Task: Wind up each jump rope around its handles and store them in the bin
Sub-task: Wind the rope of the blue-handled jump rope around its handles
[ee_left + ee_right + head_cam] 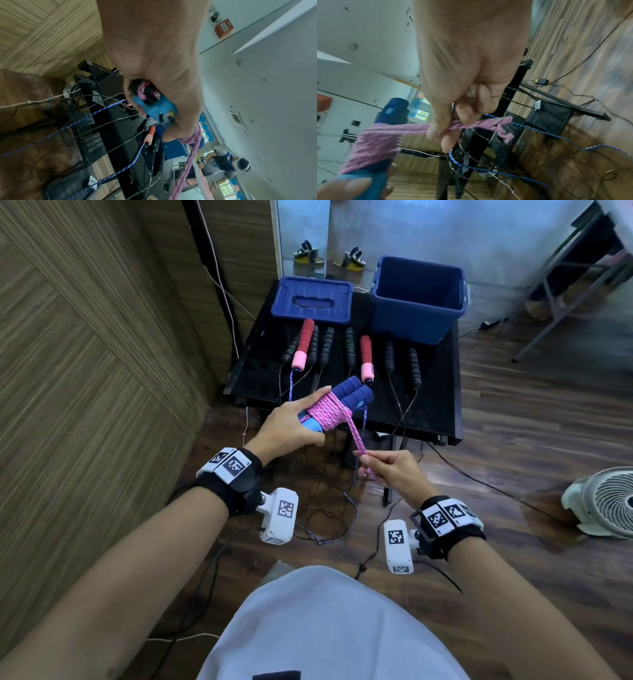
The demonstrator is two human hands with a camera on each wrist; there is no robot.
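Observation:
My left hand (pixel 291 422) grips a pair of blue handles (pixel 349 397) held together, with pink rope (pixel 330 414) wound around them. In the left wrist view the handles' light-blue ends (pixel 156 108) show under my fingers. My right hand (pixel 387 467) pinches the loose doubled end of the pink rope (pixel 471 124) just below the bundle, pulled taut. An open blue bin (pixel 418 299) stands at the back right of the black table (pixel 442 392). Red-and-pink handles (pixel 303 344) with a blue rope (pixel 120 171) and several black-handled ropes (pixel 414 368) lie on the table.
A blue lid (pixel 313 299) lies on the table left of the bin. Ropes and cables trail over the table's front edge onto the wood floor (pixel 513 440). A white fan (pixel 606 505) stands on the right. A wood-panelled wall (pixel 85 354) is at the left.

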